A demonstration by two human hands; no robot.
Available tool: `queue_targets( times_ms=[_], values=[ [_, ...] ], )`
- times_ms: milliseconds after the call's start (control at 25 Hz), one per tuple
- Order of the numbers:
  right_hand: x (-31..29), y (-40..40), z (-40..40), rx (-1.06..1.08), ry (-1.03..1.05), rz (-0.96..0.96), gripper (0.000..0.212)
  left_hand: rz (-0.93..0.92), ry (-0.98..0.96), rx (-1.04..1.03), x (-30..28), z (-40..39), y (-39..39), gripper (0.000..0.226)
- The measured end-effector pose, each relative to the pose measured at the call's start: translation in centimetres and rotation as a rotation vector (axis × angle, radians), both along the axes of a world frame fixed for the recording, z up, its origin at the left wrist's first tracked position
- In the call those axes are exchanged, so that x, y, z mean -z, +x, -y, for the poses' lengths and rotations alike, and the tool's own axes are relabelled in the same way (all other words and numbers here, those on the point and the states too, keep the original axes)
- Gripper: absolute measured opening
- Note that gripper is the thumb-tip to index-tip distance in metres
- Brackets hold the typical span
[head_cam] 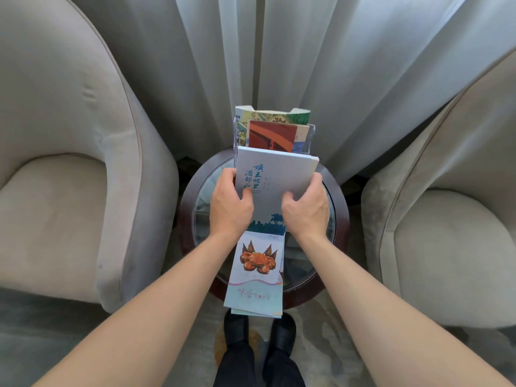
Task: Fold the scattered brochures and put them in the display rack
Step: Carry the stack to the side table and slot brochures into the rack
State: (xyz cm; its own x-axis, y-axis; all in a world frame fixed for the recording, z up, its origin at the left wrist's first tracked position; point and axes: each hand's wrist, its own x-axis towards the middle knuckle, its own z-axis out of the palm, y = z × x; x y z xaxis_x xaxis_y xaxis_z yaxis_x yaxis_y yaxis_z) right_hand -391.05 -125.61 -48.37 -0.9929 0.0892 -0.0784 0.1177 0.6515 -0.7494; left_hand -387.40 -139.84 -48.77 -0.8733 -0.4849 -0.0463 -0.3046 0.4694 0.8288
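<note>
Shoes (259,328): black, on the carpet, under the brochure's hanging end.
Left hand (230,203): closed on the brochure's (275,180) left edge, thumb on its face.
Right hand (305,209): closed on its right edge.
Brochure: partly unfolded, held over the table (339,213); crab panel (257,270) dangles past the near rim.
Rack (305,142): clear, at the table's far edge, already holding brochures.
Risk: loose panels may splay or crease if pushed in unfolded; rack could tip.

Both hands, left hand (230,203) and right hand (305,209), grip a grey brochure (275,180) by its side edges before the clear display rack (308,138) on the round desk (339,208).
</note>
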Motion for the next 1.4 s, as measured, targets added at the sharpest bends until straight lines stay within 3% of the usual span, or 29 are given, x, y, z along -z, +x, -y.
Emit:
queue_targets(
  times_ms=[400,840,1040,1160,1400],
  values=[
    [-2.8,-6.6,0.6,-0.006,0.016,-0.048,0.035,-0.054,-0.009,-0.012,-2.3,1.5,-6.3,0.020],
    [2.1,-5.2,0.0,-0.038,0.141,0.097,0.039,0.105,-0.093,-0.012,2.8,1.6,-4.7,0.025],
    [3.7,-4.9,0.2,-0.040,0.171,0.061,0.040,0.096,-0.205,-0.072,3.7,1.5,-4.3,0.023],
    [4.4,-4.5,0.3,-0.045,0.181,0.006,0.033,0.141,-0.133,-0.076,4.1,1.8,-3.4,0.026],
    [5.5,-2.6,-0.7,0.086,0.114,0.085,0.060,0.245,-0.069,-0.069,4.1,1.1,-1.9,0.029]
  ],
)
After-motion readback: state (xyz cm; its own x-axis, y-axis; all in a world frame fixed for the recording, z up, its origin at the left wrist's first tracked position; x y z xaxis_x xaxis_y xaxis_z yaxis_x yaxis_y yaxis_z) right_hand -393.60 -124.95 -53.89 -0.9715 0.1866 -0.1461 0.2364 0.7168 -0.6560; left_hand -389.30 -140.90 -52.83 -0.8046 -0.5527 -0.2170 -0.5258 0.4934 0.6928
